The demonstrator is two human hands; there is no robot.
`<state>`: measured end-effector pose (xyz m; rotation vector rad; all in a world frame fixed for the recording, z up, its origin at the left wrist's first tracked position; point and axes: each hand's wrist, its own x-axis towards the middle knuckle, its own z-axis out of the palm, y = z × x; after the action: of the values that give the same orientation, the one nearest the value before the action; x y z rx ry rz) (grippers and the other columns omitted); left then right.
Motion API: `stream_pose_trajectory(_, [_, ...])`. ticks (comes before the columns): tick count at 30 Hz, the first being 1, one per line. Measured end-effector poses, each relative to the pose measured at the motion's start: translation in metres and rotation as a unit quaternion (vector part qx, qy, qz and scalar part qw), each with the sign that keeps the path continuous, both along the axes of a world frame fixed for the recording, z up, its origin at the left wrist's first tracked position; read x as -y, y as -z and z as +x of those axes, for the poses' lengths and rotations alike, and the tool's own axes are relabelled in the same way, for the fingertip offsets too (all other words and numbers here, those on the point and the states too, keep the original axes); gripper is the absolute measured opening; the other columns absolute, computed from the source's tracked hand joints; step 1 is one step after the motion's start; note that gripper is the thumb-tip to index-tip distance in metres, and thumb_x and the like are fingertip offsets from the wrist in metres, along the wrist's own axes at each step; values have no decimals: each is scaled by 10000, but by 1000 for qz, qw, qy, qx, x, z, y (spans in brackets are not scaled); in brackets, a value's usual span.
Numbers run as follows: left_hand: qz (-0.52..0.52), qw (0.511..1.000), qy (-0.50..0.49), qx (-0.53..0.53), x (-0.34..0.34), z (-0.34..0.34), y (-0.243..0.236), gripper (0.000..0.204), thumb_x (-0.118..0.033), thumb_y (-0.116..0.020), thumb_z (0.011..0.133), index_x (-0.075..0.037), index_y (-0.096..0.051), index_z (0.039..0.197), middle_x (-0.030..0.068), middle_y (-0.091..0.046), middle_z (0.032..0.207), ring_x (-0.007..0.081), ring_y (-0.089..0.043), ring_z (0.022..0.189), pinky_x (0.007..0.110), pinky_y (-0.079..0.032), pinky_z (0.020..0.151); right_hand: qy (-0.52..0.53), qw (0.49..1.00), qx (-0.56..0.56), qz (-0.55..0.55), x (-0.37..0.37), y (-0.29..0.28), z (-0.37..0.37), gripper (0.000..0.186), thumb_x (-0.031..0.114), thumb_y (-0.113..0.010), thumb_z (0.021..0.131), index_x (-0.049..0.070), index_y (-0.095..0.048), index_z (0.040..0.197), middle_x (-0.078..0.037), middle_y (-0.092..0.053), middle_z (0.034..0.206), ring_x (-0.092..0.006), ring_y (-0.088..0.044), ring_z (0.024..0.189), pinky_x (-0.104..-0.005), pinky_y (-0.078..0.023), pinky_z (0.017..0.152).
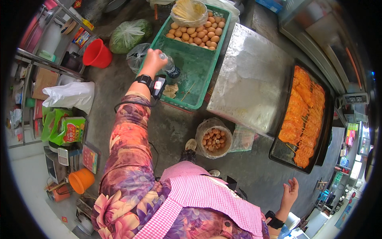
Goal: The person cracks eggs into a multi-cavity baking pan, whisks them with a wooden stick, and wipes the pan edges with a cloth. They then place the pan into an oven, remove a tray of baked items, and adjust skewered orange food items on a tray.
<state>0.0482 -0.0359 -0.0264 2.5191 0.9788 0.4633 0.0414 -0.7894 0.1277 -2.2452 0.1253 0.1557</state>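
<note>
My left hand [154, 62] is stretched forward, its fingers closed round the upper end of a clear plastic bottle [172, 70] with a dark blue label. The bottle is tilted over the near part of a green plastic crate [199, 89]. At the crate's far end lie many brown eggs [199, 34], with a bowl of thin wooden sticks [188, 12] above them. A crumpled brown scrap [171, 91] rests by the crate's near left corner. Off to the lower right, my right hand [290, 194] is held in the air with loosely bent fingers apart, holding nothing.
Right of the crate stands a metal-topped table [248, 79], beside a black tray [273, 156] of orange-red skewered food [303, 119]. A lined bucket of eggshells [215, 140] is near my feet. Red [96, 54] and orange [81, 181] buckets stand at left near shelves.
</note>
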Motion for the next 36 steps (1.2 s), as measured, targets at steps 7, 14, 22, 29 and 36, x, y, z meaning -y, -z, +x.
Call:
stream_pose_trajectory(7, [66, 993, 16, -96, -22, 17, -1, 426, -215, -729, 695, -26, -620, 1061, 202, -540, 1056, 384, -591, 942, 412, -500, 834, -14, 1000, -21, -17, -12, 4, -3, 427, -9, -534, 872, -5, -457, 1292, -146, -560, 1135, -147, -581, 931, -265, -495, 821])
stream_pose_trajectory(14, [127, 987, 4, -97, -21, -13, 3, 482, -213, -734, 707, -29, -528, 1102, 172, -568, 1007, 369, -576, 960, 460, -480, 815, -6, 999, -39, -11, -17, 2, -5, 421, -11, -520, 875, -10, -457, 1292, -150, -563, 1131, -158, -575, 964, -269, -500, 822])
stream_pose_trajectory(22, [289, 859, 183, -382, -3, -66, 35, 139, -221, -663, 747, -138, -728, 838, 30, -612, 957, 213, -514, 1032, 379, -368, 868, -10, 999, -44, 2, -20, 4, -4, 423, -13, -527, 874, 3, -461, 1292, -146, -565, 1121, -154, -582, 946, -270, -501, 824])
stream_pose_trajectory(29, [213, 923, 129, -294, -7, -87, -19, 178, -254, -692, 743, -91, -726, 805, 50, -633, 878, 239, -561, 939, 374, -433, 814, -30, 999, -35, -14, -24, -1, -7, 431, -26, -544, 865, 8, -469, 1288, -132, -569, 1120, -145, -581, 937, -266, -497, 824])
stream_pose_trajectory(36, [-641, 759, 16, 115, 69, -128, -63, 401, -380, -543, 930, -20, -585, 1102, 39, -600, 865, 116, -556, 669, 244, -474, 613, -90, 995, -21, -33, -66, 0, 5, 425, 8, -602, 842, 23, -509, 1257, -118, -605, 1100, -140, -595, 930, -264, -493, 820])
